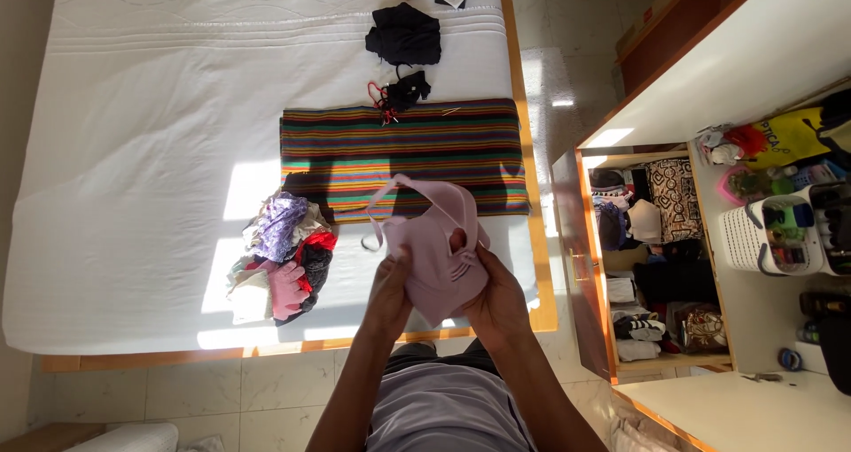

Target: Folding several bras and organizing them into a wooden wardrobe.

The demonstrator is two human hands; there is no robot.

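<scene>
Pink bra (436,248) is gripped by both the left hand (390,297) and right hand (498,300) over the bed's (133,151) near edge; its dangling strap could snag.

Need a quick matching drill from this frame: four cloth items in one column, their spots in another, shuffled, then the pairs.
1. pale pink garment
2. striped cloth
3. mixed clothes pile
4. black garment

a. heaped on the bed, left of the hands
b. far end of the bed, beyond the striped cloth
c. held by left hand and right hand
d. spread flat near the bed's right edge

Pairs: 1-c, 2-d, 3-a, 4-b
</scene>
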